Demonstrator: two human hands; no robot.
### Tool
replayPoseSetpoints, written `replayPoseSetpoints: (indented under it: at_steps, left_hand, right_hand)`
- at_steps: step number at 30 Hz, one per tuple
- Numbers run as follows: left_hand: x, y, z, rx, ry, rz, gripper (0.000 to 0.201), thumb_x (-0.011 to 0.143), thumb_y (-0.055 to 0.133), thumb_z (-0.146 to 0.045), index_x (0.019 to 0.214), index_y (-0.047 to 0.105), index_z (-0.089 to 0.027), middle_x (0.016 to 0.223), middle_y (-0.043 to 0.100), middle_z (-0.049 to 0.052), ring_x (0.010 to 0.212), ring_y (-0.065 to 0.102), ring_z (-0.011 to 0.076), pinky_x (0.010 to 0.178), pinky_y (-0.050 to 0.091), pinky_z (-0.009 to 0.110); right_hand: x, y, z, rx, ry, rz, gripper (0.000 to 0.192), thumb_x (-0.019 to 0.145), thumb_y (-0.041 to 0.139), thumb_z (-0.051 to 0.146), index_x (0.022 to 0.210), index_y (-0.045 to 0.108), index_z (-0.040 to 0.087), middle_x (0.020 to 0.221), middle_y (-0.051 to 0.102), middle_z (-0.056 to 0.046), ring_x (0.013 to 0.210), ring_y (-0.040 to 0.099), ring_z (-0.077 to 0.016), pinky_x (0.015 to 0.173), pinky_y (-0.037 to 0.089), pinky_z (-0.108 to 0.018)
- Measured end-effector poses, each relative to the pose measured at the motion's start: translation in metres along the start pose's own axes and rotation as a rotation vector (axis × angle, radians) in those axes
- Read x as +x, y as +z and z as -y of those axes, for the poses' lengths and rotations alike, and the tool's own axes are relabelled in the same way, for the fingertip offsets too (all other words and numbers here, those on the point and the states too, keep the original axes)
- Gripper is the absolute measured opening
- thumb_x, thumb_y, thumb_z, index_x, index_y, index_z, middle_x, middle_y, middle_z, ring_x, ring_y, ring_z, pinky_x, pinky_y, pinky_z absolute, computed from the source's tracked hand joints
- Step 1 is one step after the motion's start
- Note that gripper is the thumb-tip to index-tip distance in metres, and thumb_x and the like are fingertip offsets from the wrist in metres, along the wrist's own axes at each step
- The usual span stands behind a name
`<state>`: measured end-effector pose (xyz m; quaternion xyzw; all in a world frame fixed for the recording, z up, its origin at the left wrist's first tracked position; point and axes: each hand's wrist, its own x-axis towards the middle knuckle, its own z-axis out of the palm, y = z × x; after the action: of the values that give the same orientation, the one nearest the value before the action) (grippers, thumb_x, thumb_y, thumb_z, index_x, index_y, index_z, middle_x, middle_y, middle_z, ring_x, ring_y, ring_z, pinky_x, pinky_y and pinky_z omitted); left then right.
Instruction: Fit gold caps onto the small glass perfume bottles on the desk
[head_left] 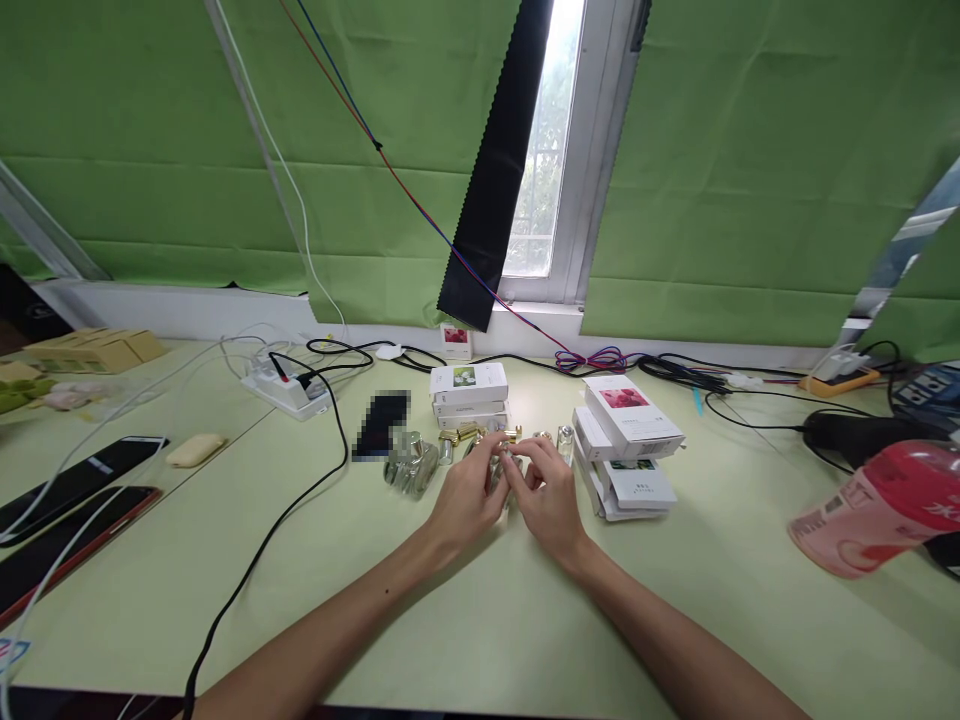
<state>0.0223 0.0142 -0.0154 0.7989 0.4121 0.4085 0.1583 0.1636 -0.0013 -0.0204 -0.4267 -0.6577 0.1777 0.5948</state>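
I am working at the pale green table [480, 620], between two stacks of white cartons [628, 445] and a cluster of small glass bottles [411, 465]. My left hand [469, 500] and right hand [550, 497] are meeting fingertip to fingertip — both pinching closed on one small bottle [504, 466], seemingly fitting its gold cap. It is lying roughly crosswise — which end points where, I cannot tell. Next, a careful, aligned push or twist.
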Motion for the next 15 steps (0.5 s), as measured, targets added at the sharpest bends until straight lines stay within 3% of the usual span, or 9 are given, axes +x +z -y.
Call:
replayPoseSetpoints:
  at_steps: [11, 15]
  left_hand:
    - [0.000, -0.002, -0.007, 0.032, 0.043, -0.006, 0.030, 0.092, 0.051, -0.017, 0.121, 0.051, -0.021, 0.093, 0.068, 0.002, 0.058, 0.054, 0.0110, 0.058, 0.043, 0.025]
    - [-0.003, -0.003, -0.011, 0.039, 0.064, 0.012, 0.038, 0.086, 0.055, -0.015, 0.123, 0.050, -0.021, 0.104, 0.067, 0.005, 0.066, 0.058, 0.0135, 0.063, 0.047, 0.027]
  right_hand:
    - [0.000, 0.000, -0.002, 0.015, -0.021, -0.005, 0.011, 0.095, 0.058, 0.025, 0.090, 0.066, 0.020, 0.091, 0.060, -0.002, 0.049, 0.041, -0.0065, 0.049, 0.039, -0.025]
    - [0.000, -0.002, -0.002, 0.004, -0.018, 0.000, 0.012, 0.095, 0.057, 0.026, 0.087, 0.064, 0.020, 0.090, 0.059, -0.002, 0.049, 0.041, -0.0068, 0.049, 0.039, -0.025]
